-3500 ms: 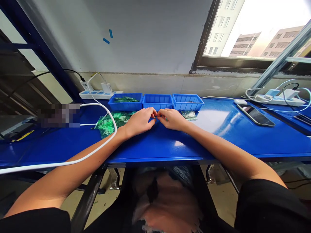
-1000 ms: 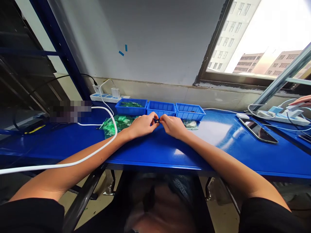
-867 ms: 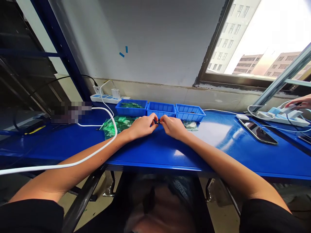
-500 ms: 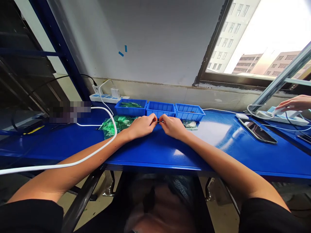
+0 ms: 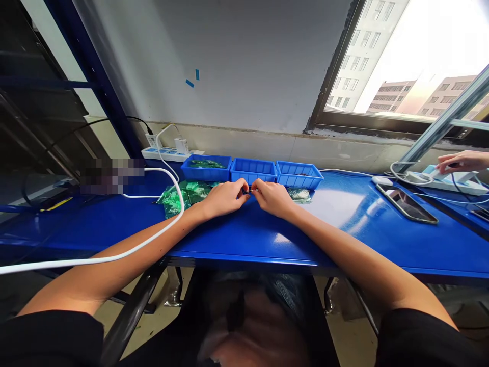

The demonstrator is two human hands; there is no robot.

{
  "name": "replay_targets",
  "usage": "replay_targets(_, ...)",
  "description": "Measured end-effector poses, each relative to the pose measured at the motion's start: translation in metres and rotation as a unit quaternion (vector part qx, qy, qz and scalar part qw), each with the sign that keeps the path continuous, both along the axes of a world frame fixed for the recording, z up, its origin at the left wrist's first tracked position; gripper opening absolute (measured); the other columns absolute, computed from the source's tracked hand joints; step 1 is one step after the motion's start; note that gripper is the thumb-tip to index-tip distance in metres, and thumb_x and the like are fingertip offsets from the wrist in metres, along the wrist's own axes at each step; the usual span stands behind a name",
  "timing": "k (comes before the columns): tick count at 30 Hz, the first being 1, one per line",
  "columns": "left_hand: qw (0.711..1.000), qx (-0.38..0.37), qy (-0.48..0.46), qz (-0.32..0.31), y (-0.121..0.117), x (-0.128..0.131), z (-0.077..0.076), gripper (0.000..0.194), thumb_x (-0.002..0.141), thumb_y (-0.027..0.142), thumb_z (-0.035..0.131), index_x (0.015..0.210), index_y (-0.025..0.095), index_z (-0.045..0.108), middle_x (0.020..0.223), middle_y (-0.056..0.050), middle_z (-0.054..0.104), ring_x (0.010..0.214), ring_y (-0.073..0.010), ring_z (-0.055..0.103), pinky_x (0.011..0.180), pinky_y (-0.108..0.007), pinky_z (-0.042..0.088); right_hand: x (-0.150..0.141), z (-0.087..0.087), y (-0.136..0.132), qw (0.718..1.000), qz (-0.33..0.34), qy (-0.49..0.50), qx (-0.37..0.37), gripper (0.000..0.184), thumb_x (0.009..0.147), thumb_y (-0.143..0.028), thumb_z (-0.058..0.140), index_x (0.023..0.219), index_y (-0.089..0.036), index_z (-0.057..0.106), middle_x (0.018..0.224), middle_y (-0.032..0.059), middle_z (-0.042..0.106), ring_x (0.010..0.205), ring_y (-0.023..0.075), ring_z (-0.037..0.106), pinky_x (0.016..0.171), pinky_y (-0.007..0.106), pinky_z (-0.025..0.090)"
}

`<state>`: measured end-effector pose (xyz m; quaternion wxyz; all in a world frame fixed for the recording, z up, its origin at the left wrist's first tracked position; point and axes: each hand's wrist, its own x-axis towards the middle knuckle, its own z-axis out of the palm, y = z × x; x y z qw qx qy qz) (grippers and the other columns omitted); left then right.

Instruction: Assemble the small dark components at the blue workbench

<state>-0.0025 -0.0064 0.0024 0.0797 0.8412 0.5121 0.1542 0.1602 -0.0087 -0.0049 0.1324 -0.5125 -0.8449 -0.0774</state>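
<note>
My left hand (image 5: 228,198) and my right hand (image 5: 272,197) meet over the blue table (image 5: 244,234), thumbs and fingers pinched toward each other. Between the fingertips is a small, thin dark piece (image 5: 250,191), too small to name; both hands pinch it, one at each end. Just behind them stands the middle blue bin (image 5: 253,170). The left blue bin (image 5: 206,169) holds green packets, and the right blue bin (image 5: 299,175) has a few small dark bits inside. Green plastic bags (image 5: 187,196) lie beside my left hand. A small clear bag (image 5: 300,194) rests beside my right hand.
A white cable (image 5: 153,239) arcs across in front of my left forearm. Power strips (image 5: 160,153) stand along the wall. On the right lie a phone (image 5: 407,204) and a white charger (image 5: 382,181). Another person's hand (image 5: 464,161) is at the far-right power strip (image 5: 454,182).
My hands keep nearly the same place and pinch, with a slight shift of the fingers. The other person's hand has moved slightly at the right edge. The view has shifted a little.
</note>
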Motion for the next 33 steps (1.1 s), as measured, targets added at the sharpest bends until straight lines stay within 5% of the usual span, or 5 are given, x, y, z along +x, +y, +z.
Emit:
replay_targets(18, 1.000, -0.010, 0.021, 0.013, -0.0029, 0.0009, 0.0044, 0.029, 0.089, 0.037, 0.031, 0.095, 0.025, 0.056, 0.089, -0.001, 0.069, 0.079, -0.0216, 0.064, 0.062, -0.027, 0.042, 0.0011, -0.0006, 0.0005, 1.000, 0.012, 0.006, 0.006, 0.023, 0.091, -0.025, 0.035, 0.105, -0.017, 0.052, 0.093, 0.0072, 0.068, 0.085, 0.0192, 0.063, 0.065, 0.025, 0.038)
replay_targets(33, 1.000, 0.008, 0.009, 0.002, -0.0001, -0.0011, 0.0004, 0.021, 0.085, 0.036, 0.040, 0.098, 0.024, 0.052, 0.087, -0.001, 0.069, 0.080, -0.0221, 0.064, 0.064, -0.028, 0.043, 0.0004, -0.0004, -0.0003, 1.000, 0.004, 0.002, 0.010, 0.023, 0.091, -0.025, 0.035, 0.101, -0.017, 0.054, 0.092, 0.0072, 0.068, 0.083, 0.0185, 0.063, 0.064, 0.024, 0.037)
